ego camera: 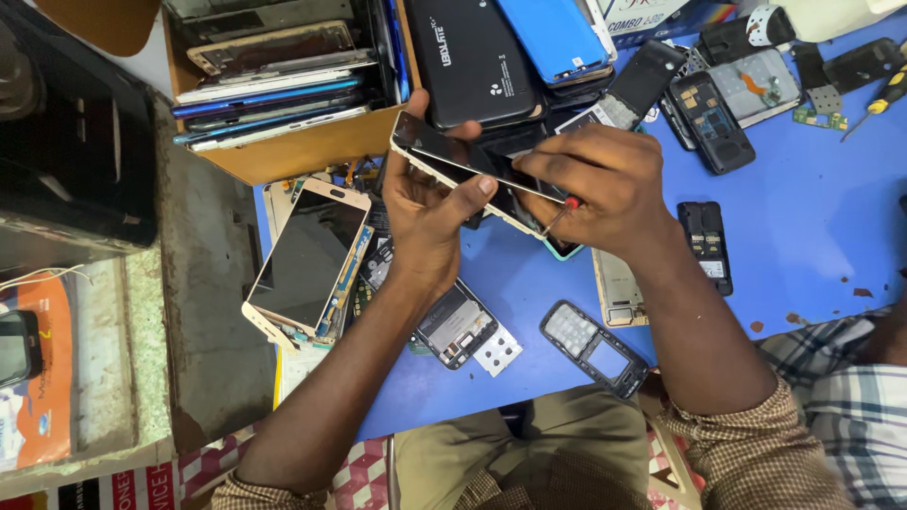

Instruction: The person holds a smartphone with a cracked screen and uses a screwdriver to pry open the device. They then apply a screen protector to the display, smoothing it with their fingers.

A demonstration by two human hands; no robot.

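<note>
My left hand grips the phone tilted up, so my right hand, pinching the screwdriver, reaches its edge.

Phone repair workshop, dismantled phones, screwdriver

I observe my left hand gripping a black smartphone, tilted above the blue table. My right hand holds a red-handled screwdriver against the phone's edge. A white-framed phone lies just left; a wooden box of stacked phones stands behind.
</note>
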